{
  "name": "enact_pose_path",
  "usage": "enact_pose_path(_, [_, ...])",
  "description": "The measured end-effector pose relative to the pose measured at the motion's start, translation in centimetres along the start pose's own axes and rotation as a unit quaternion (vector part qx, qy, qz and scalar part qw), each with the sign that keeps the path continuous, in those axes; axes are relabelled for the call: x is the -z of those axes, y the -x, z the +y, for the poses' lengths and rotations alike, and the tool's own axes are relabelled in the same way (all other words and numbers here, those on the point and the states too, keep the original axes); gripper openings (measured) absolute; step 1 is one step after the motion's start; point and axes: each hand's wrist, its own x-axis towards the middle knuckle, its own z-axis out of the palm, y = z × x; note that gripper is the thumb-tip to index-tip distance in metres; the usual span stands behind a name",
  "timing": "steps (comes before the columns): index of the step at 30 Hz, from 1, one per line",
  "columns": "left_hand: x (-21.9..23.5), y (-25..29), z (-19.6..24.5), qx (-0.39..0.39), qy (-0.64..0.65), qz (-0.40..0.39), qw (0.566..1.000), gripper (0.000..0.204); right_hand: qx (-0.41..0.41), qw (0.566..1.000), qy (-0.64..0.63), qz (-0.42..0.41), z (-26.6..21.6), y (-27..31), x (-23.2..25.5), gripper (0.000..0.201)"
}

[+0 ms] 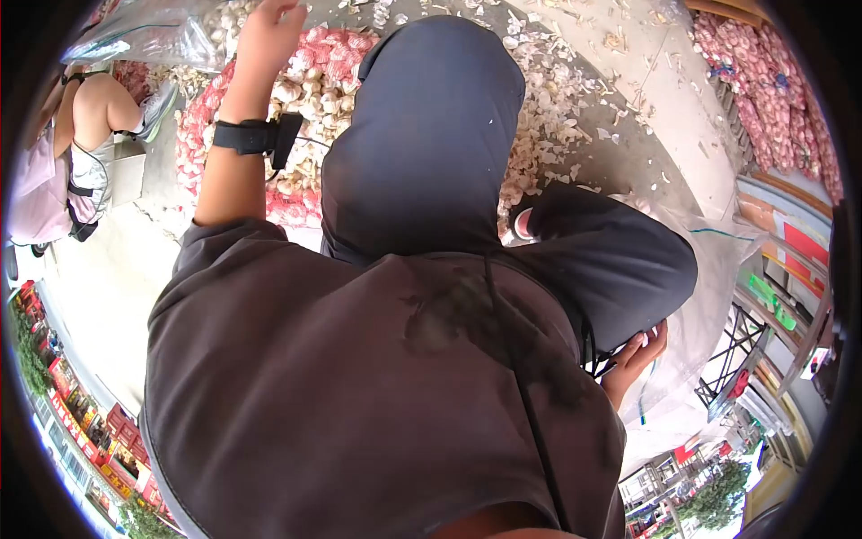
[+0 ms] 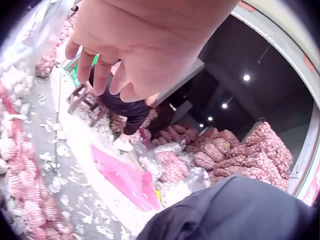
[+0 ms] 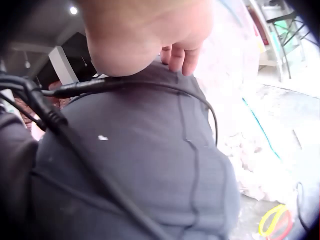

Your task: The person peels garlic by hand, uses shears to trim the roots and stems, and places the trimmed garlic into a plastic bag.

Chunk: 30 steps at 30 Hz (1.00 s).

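Observation:
Raised over the garlic at the upper left of the head view is my left hand (image 1: 269,40). In the left wrist view its fingers (image 2: 101,75) hang loosely extended, with nothing held. Below it lie garlic bulbs (image 1: 314,112) between red mesh sacks (image 1: 202,148). My right hand (image 1: 636,359) is down beside my bent right leg (image 1: 620,260). The right wrist view shows its fingers (image 3: 190,61) relaxed at the dark trouser leg (image 3: 135,145), partly hidden behind the palm. A black cable (image 3: 145,85) crosses that leg, close below the hand.
Loose garlic skins (image 1: 548,108) litter the floor around my legs. Clear plastic sheeting (image 1: 691,296) lies at my right. Another person (image 1: 99,117) sits at the far left. Filled garlic sacks (image 2: 255,155) are stacked in the dark storeroom, with a pink sheet (image 2: 125,180) before them.

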Motion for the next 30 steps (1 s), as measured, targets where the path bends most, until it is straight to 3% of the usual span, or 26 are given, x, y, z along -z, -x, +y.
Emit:
enact_pose_path(2, [0.1, 4.0, -9.3, 0.187, -0.053, -0.104, 0.976, 0.037, 0.037, 0.999, -0.009, -0.025, 3.5, 0.5, 0.2, 0.049])
enact_pose_path(3, [0.5, 6.6, -10.4, 0.207, -0.141, -0.158, 0.955, 0.036, -0.078, 0.985, -0.136, -0.077, 5.4, 0.8, 0.4, 0.049])
enact_pose_path(4, [0.5, 9.4, -12.4, 0.244, -0.179, -0.193, 0.933, 0.034, -0.103, 0.972, -0.18, -0.109, 6.6, 0.8, 0.5, 0.05])
enact_pose_path(5, [-0.4, 12.8, -17.5, 0.247, -0.178, -0.222, 0.926, 0.035, -0.129, 0.956, -0.221, -0.141, 7.6, 0.8, 0.6, 0.05])
enact_pose_path(6, [-0.6, 15.6, -19.9, 0.29, -0.204, -0.252, 0.9, 0.035, -0.152, 0.938, -0.261, -0.171, 8.5, 0.7, 0.5, 0.05])
enact_pose_path(7, [-1.1, 19.0, -22.6, 0.339, -0.185, -0.278, 0.88, 0.034, -0.085, 0.96, -0.22, -0.149, 9.5, 0.3, -0.3, 0.044])
enact_pose_path(8, [-1.3, 22.6, -26.3, 0.186, -0.225, -0.324, 0.9, 0.034, -0.086, 0.962, -0.191, -0.173, 10.2, 0.2, -0.8, 0.041])
enact_pose_path(9, [-1.6, 25.1, -29.3, 0.206, -0.208, -0.422, 0.858, 0.029, -0.09, 0.964, -0.159, -0.196, 10.8, 0.4, -1.0, 0.038])
enact_pose_path(10, [-2.4, 26.8, -29.0, 0.125, -0.311, -0.512, 0.791, 0.03, -0.1, 0.964, -0.123, -0.214, 11.6, 0.9, -0.9, 0.036])
enact_pose_path(11, [-2.3, 29.8, -28.2, 0.25, -0.164, -0.378, 0.876, 0.031, -0.113, 0.957, -0.117, -0.241, 13.6, 1.5, -1.2, 0.034])
enact_pose_path(12, [-4.9, 33.1, -36.5, 0.253, -0.155, -0.456, 0.839, 0.043, -0.137, 0.95, -0.104, -0.26, 15.6, 2.6, -1.5, 0.032])
enact_pose_path(13, [-5.1, 32.9, -33.9, 0.273, -0.158, -0.454, 0.833, 0.043, -0.158, 0.942, -0.112, -0.275, 17.7, 4.1, -1.9, 0.033])
enact_pose_path(14, [-5.5, 32.7, -31.7, 0.284, -0.168, -0.453, 0.828, 0.043, -0.151, 0.932, 0.029, -0.327, 13.1, 3.1, -0.4, 0.033])
enact_pose_path(15, [-6.2, 32.3, -30.0, 0.29, -0.172, -0.455, 0.824, 0.043, -0.188, 0.914, 0.071, -0.353, 13.4, 3.7, -0.3, 0.033])
enact_pose_path(16, [-7.4, 31.8, -28.5, 0.291, -0.174, -0.459, 0.821, 0.043, -0.202, 0.912, 0.037, -0.356, 15.6, 5.1, -0.3, 0.029])
enact_pose_path(20, [-13.6, 31.7, -22.4, 0.289, -0.156, -0.485, 0.811, 0.043, -0.292, 0.869, 0.078, -0.391, 16.0, 8.3, 1.0, 0.033])
enact_pose_path(24, [-18.0, 33.9, -17.0, 0.304, -0.133, -0.5, 0.8, 0.043, -0.369, 0.861, 0.011, -0.349, 17.3, 13.2, 1.1, 0.033])
enact_pose_path(27, [-19.3, 34.6, -15.0, 0.315, -0.124, -0.501, 0.796, 0.043, -0.394, 0.835, 0.006, -0.385, 16.0, 15.3, 0.9, 0.033])
enact_pose_path(30, [-19.2, 34.3, -14.9, 0.329, -0.11, -0.495, 0.797, 0.043, -0.366, 0.826, 0.027, -0.429, 15.0, 15.3, 0.9, 0.032])
